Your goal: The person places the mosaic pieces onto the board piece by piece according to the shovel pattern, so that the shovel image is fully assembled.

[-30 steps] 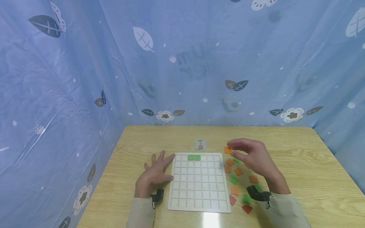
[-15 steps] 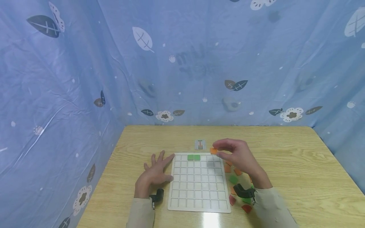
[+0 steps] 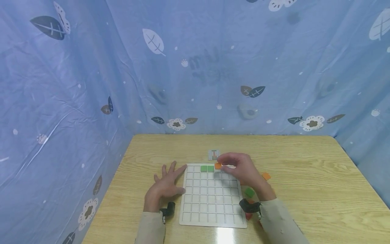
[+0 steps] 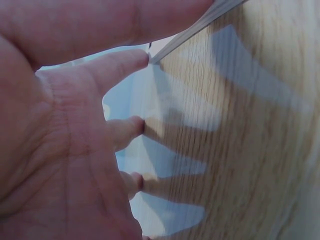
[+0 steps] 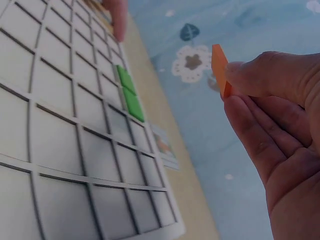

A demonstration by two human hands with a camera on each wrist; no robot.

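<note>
An orange square tile (image 5: 219,71) is pinched between the thumb and fingers of my right hand (image 3: 239,166). In the right wrist view the tile is held up above the board, apart from it. The white grid board (image 3: 210,195) lies flat on the table, with two green square tiles (image 3: 207,168) side by side in its top row. My left hand (image 3: 166,184) rests at the board's left edge with its fingers spread. In the left wrist view, the thumb and index finger (image 4: 122,65) touch the edge of the board.
Loose tiles lie right of the board, among them a green tile (image 3: 249,192) and an orange tile (image 3: 266,176); my right forearm hides some. A small pattern card (image 3: 214,155) lies beyond the board. A blue curtain (image 3: 195,67) hangs behind the wooden table (image 3: 320,176).
My right hand has carried the orange tile leftward from the loose tiles to over the board's top row, right of the green tiles. The left hand stays in place.
</note>
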